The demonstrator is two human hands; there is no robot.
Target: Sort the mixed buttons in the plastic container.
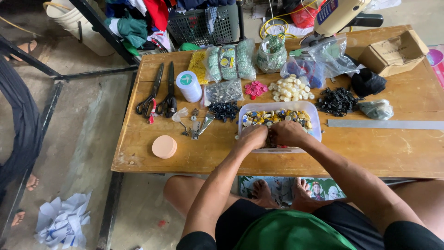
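A shallow clear plastic tray [316, 121] full of mixed coloured buttons [276, 116] sits near the front of a low wooden table [384, 150]. My left hand [254, 136] and my right hand [286, 133] are side by side inside the tray's near half, fingers curled down into the buttons. Whether either hand grips any button is hidden by the knuckles. Sorted heaps lie behind the tray: pink buttons [255, 89], cream buttons [291, 89], and black buttons [224, 110] to the left.
Two pairs of scissors [158, 91], a white thread spool [189, 86], a round tan disc [164, 146], bags of buttons [230, 62], black clips [337, 100], a metal ruler [386, 124] and a cardboard box [393, 53] crowd the table. Another person's feet [31, 182] are at the left.
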